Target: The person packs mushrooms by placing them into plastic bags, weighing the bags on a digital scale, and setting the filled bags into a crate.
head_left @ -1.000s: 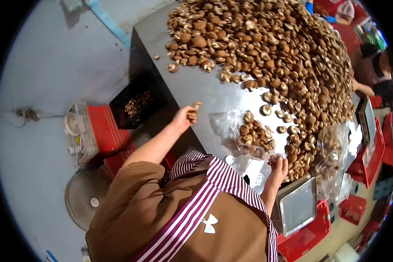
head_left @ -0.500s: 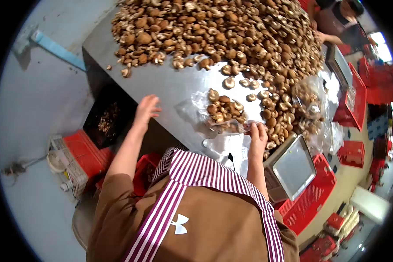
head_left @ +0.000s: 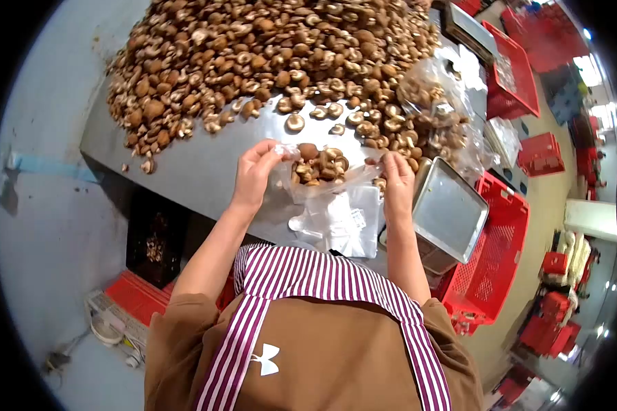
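Observation:
A clear plastic bag with brown mushrooms inside lies at the near part of the metal table, its mouth stretched between my two hands. My left hand pinches the bag's left edge. Its right edge is gripped between the thumb and fingers of my right hand. Just below the bag, a stack of flat plastic bags rests at the table's near edge. Beyond it, a big heap of loose mushrooms covers the far side, with a few single ones close to the bag.
A scale with a metal pan stands right of my right hand. Filled clear bags lie behind it. Red crates stand on the right. Below the table's left edge sit a black bin and a red crate.
My left hand, open and away from the bag before, has come right and taken hold of its edge. My right hand keeps its hold. The view has shifted.

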`<state>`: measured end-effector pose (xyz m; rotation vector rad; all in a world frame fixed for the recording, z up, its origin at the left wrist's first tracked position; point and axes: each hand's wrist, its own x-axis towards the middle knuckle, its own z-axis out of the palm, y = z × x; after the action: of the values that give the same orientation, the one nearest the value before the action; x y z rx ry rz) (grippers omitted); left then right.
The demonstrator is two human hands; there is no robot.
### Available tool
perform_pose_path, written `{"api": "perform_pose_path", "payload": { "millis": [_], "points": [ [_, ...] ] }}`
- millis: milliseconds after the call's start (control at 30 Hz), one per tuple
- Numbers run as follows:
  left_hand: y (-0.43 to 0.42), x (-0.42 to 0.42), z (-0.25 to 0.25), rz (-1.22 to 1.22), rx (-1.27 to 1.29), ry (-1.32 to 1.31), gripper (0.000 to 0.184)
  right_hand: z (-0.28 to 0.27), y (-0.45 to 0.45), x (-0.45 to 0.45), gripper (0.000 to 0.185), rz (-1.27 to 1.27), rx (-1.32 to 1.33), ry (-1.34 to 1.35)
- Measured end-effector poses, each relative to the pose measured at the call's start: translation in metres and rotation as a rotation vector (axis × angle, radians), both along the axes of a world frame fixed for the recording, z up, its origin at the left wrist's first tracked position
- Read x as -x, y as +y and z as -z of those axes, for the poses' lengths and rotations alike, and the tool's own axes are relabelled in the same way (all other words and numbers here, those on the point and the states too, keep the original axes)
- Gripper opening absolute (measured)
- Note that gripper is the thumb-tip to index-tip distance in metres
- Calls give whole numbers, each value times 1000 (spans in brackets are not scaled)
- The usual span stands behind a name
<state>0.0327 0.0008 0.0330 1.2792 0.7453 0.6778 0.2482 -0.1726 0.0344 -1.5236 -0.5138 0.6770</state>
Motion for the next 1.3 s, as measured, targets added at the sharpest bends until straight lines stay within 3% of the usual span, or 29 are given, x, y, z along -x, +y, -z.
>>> {"api": "perform_pose_path", "payload": {
  "millis": [33,267,433,600,700,767,867,933,1000,1133,1300],
  "points": [
    [-9,-2,-31,79,19,-192,17,-20,-1,0,30,45,-95,-12],
    [-33,-69,-80,266,35,-279,18,-75,-74,-50,30,277,-346,-148],
    [-91,-168,-110,659,204,-372,31,-119,-154,-98,30,593,-337,-374],
    [-146,-227,-90,820,275,-288,35,-122,-222,-118,28,778,-190,-424],
    [-173,-253,-37,856,338,-132,44,-81,-252,-131,24,767,-53,-303],
    [-187,-258,-16,856,315,-79,41,-53,-271,-134,21,737,-30,-160],
    [-203,-259,6,731,270,-21,35,-38,-284,-126,18,718,9,-148],
    [-206,-262,-1,778,116,-86,32,-35,-288,-122,16,715,28,-129],
    [-212,-264,3,741,154,-70,31,-23,-292,-125,17,659,-20,-208],
    [-221,-259,-11,675,-174,94,32,-33,-292,-119,21,638,77,-254],
    [-233,-254,-10,604,-284,97,31,-35,-296,-119,26,631,142,-337]
  ]
}}
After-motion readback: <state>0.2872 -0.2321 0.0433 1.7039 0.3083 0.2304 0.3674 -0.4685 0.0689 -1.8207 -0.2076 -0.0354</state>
